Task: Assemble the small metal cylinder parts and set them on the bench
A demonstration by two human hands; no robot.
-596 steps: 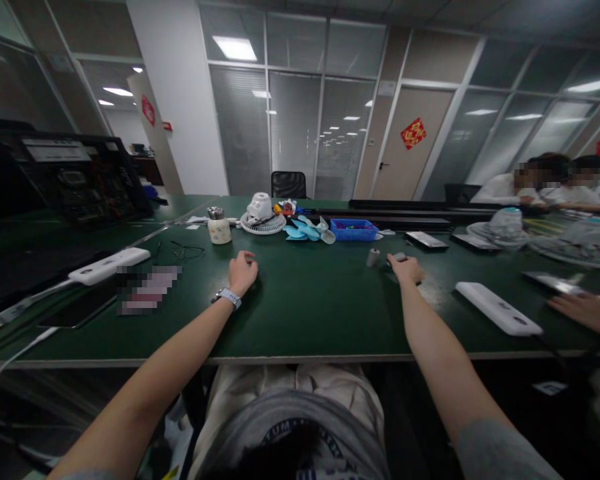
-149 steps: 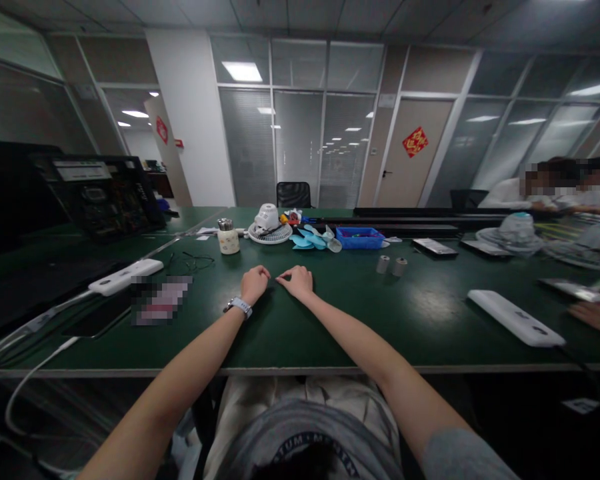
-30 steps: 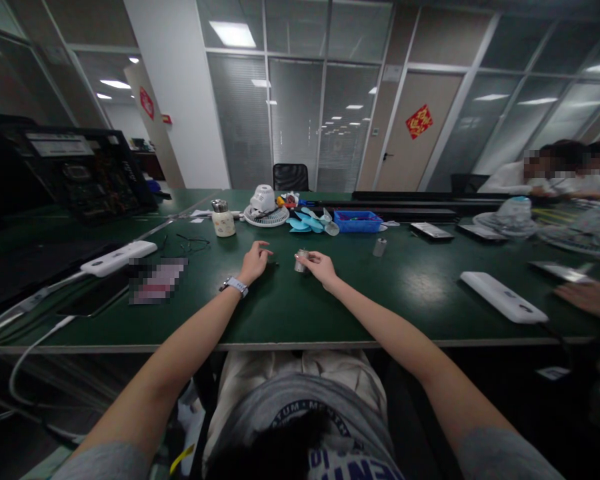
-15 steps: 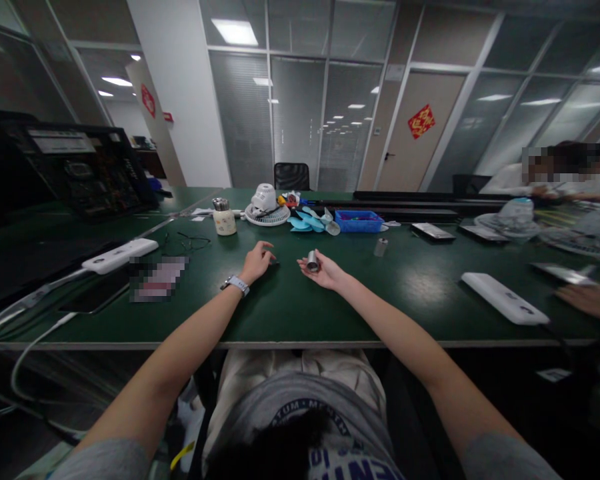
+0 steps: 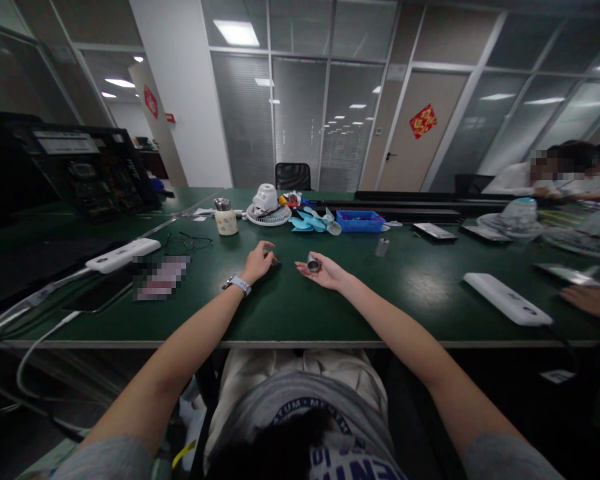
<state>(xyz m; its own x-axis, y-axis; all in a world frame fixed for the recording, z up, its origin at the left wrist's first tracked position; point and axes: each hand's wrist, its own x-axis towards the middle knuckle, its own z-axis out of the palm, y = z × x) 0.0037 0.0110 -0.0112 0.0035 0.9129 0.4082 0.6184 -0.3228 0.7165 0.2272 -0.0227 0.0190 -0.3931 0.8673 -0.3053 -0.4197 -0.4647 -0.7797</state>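
In the head view, my right hand [image 5: 326, 271] is turned palm up over the table, with its fingers round a short silvery metal cylinder [image 5: 314, 261]. The cylinder tilts so that a dark round end faces me. My left hand [image 5: 259, 263], with a watch on its wrist, rests on the table to the left, fingers curled. At its fingertips shows a small dark thing, too small to make out. A second metal cylinder [image 5: 382, 247] stands on the table beyond my right hand.
Across the table are a cream jar [image 5: 225, 222], a white fan part [image 5: 269, 213], light-blue fan blades [image 5: 310, 220] and a blue basket [image 5: 360, 228]. White power strips [image 5: 123, 255] lie on both sides. A co-worker's hand [image 5: 590, 300] is at the right edge.
The metal cylinder in my right hand has tilted slightly, so its dark end faces me more. My left hand keeps almost the same place and pose.
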